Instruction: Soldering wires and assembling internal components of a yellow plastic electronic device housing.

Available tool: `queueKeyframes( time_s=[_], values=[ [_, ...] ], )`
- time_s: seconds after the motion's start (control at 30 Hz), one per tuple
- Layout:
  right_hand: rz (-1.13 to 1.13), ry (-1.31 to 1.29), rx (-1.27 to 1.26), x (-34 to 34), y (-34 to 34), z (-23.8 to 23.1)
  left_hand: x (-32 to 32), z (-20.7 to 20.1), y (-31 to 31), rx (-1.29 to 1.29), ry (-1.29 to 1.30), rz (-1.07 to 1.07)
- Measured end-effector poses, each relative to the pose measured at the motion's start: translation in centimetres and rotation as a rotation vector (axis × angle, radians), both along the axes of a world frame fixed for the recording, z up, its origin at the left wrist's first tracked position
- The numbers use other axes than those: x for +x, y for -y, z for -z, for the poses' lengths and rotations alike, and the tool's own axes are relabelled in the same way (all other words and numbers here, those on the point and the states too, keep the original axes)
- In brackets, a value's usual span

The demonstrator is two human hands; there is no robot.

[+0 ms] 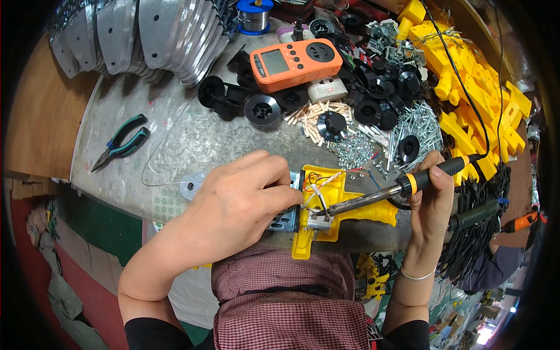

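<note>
My left hand (239, 195) presses down on a yellow plastic housing (344, 201) and a metal plate (286, 219) at the near edge of the round bench, with its fingertips pinching thin white wires (318, 189) by a small part inside the housing. My right hand (431, 198) grips a soldering iron (402, 186) by its black and orange handle. The iron's metal tip rests at the wires in the middle of the housing.
Behind the housing lie screws (420, 125), black round plastic parts (262, 109), wooden pegs, an orange meter (294, 63) and a solder spool (254, 16). Green-handled pliers (121, 143) lie at left, metal plates (151, 35) at the back, yellow housings (472, 76) piled at right.
</note>
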State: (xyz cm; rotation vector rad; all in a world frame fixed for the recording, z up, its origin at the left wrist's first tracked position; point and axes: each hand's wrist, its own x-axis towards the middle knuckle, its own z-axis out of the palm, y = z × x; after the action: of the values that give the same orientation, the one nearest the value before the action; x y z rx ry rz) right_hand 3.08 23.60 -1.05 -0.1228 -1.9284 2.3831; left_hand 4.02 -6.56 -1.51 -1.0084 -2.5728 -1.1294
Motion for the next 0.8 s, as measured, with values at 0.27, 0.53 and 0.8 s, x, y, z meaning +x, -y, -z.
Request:
queueKeyframes(
  time_s=[0.27, 0.53, 0.8],
  values=[
    [0.014, 0.009, -0.001, 0.1, 0.3, -0.3, -0.1, 0.1, -0.4, -0.015, 0.009, 0.014],
    [0.009, 0.018, -0.002, 0.2, 0.1, -0.2, -0.7, -1.1, 0.9, -0.151, -0.145, -0.133],
    [-0.004, 0.044, -0.018, 0.0, 0.0, -0.4, -0.5, -1.2, -1.2, 0.29, 0.455, 0.058]
  ],
)
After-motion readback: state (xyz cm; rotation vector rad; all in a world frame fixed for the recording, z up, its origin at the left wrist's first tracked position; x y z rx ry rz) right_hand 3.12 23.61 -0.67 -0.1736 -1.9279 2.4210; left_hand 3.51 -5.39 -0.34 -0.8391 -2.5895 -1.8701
